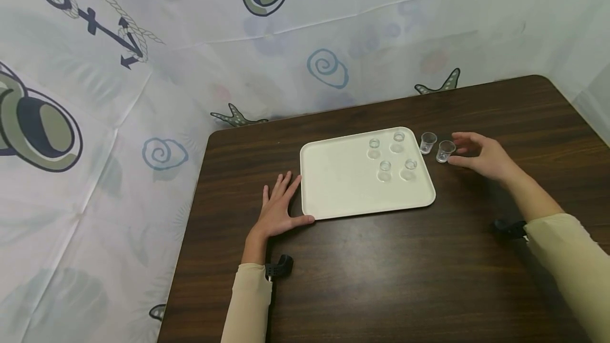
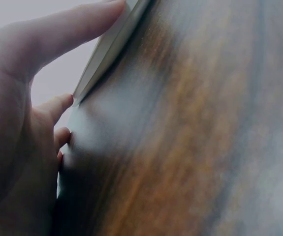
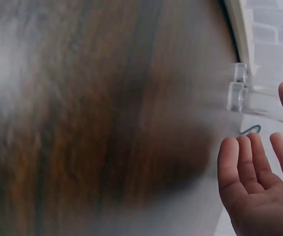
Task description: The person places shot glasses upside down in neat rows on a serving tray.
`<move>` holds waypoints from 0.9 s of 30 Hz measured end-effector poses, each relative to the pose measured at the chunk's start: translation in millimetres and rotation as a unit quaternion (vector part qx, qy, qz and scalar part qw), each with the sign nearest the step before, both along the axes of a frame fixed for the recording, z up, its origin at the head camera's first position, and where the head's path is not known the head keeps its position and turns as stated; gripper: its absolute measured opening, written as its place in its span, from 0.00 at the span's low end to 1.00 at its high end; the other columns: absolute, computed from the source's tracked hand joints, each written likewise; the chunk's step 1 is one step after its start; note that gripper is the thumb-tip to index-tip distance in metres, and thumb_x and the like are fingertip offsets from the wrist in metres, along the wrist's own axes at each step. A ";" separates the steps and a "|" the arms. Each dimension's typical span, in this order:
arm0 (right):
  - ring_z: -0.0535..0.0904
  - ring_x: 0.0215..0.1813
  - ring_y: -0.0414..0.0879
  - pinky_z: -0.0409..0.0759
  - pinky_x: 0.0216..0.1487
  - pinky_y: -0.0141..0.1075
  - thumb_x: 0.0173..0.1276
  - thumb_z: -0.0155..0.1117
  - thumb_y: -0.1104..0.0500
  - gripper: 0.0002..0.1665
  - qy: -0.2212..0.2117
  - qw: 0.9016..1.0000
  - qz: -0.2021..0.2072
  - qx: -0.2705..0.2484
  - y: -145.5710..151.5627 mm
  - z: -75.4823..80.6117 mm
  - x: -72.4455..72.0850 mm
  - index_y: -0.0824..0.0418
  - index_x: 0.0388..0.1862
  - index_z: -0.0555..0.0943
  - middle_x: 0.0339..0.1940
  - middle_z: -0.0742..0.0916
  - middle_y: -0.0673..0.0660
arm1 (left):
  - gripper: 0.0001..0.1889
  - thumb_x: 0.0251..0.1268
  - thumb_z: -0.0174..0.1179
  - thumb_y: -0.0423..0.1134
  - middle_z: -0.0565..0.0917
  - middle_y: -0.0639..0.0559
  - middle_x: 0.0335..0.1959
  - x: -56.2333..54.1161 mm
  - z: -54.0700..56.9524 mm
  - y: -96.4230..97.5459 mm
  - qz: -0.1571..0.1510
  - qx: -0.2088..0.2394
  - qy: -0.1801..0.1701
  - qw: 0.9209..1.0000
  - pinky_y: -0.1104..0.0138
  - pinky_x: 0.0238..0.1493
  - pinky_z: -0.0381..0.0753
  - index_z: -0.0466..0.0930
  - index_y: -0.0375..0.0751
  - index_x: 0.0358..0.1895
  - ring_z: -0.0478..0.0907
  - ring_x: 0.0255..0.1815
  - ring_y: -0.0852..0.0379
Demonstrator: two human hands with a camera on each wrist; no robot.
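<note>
A white rectangular tray point(image 1: 343, 184) lies on the dark wooden table. My left hand point(image 1: 277, 210) is spread at its left side, the thumb on the near left corner and the index fingertip at the left edge. Several small clear glasses, one of them a shot glass point(image 1: 384, 171), stand upside down on the tray's right half. Two more sit upright on the table just right of the tray: a farther shot glass point(image 1: 428, 143) and a nearer shot glass point(image 1: 445, 151). Beside the nearer one is my right hand point(image 1: 486, 158), thumb and fingers apart; the right wrist view shows a gap before the glasses.
The brown table point(image 1: 362, 269) extends in front of the tray and to both sides. Behind it and on the left hangs a pale cloth point(image 1: 267, 68) with anchors, shells and starfish. A black wrist device point(image 1: 280, 267) sits on the left wrist.
</note>
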State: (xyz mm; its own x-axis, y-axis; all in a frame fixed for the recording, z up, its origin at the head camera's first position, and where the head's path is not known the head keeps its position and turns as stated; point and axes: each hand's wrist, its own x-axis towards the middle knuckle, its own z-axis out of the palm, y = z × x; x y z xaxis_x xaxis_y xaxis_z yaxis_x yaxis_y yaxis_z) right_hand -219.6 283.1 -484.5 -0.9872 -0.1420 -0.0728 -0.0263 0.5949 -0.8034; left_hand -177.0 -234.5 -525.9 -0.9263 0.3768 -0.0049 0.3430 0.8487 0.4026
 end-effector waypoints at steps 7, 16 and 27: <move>0.75 0.54 0.54 0.69 0.50 0.43 0.65 0.71 0.48 0.36 -0.006 1.000 -0.010 0.005 -7.5 -10.0 -4.6 0.64 0.66 0.74 0.59 0.79 0.67 | 0.58 0.47 0.60 0.77 0.45 0.47 0.80 -0.4 -1.5 -0.9 0.002 0.003 -0.002 1.000 0.37 0.70 0.28 0.45 0.60 0.80 0.36 0.80 0.45; 0.74 0.50 0.46 0.69 0.52 0.43 0.66 0.69 0.45 0.33 -0.023 1.000 -0.015 0.005 -7.7 -14.4 -7.7 0.63 0.64 0.77 0.59 0.80 0.67 | 0.58 0.47 0.60 0.78 0.46 0.47 0.80 -2.1 -1.8 -0.4 0.001 0.000 0.002 1.000 0.38 0.70 0.29 0.45 0.60 0.80 0.36 0.80 0.46; 0.74 0.52 0.50 0.69 0.52 0.43 0.68 0.67 0.45 0.32 -0.021 0.999 -0.027 0.000 -10.9 -20.2 -7.9 0.63 0.63 0.76 0.58 0.80 0.67 | 0.58 0.47 0.61 0.77 0.45 0.47 0.80 -2.2 -1.5 -1.6 0.001 -0.003 -0.002 1.000 0.37 0.70 0.30 0.45 0.60 0.80 0.35 0.80 0.47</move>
State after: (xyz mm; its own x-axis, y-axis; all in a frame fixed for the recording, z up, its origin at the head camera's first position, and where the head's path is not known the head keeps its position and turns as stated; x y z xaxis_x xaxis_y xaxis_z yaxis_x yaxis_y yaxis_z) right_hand -227.5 272.2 -504.7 -0.9894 -0.0883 -0.1151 0.0404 0.5939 -0.8035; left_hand -179.2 -236.1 -527.4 -0.9271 0.3747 -0.0114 0.3394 0.8517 0.3993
